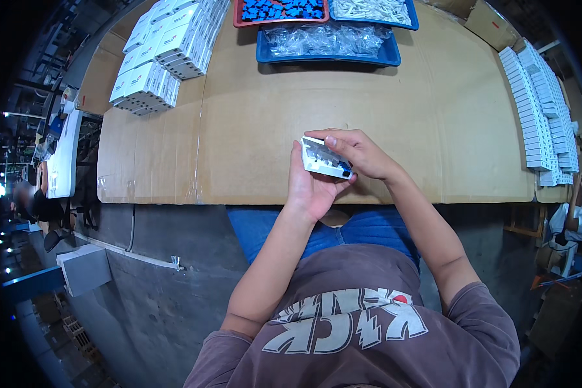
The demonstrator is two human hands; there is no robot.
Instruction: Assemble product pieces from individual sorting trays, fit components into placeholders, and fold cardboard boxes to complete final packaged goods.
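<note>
A small white box sits tilted between my hands just above the near part of the table. Its upper face looks grey and partly see-through, with white parts and a dark blue piece at its right corner; what exactly lies inside is too small to tell. My left hand supports the box from below and along its left side, fingers closed around it. Over the box's far and right edges rests my right hand, its thumb on the upper face and its fingers on the far rim.
Cardboard covers the table. White boxes are stacked at the far left, with more white boxes at the right. A red tray holds blue parts; one blue tray holds white parts, another blue tray clear plastic pieces.
</note>
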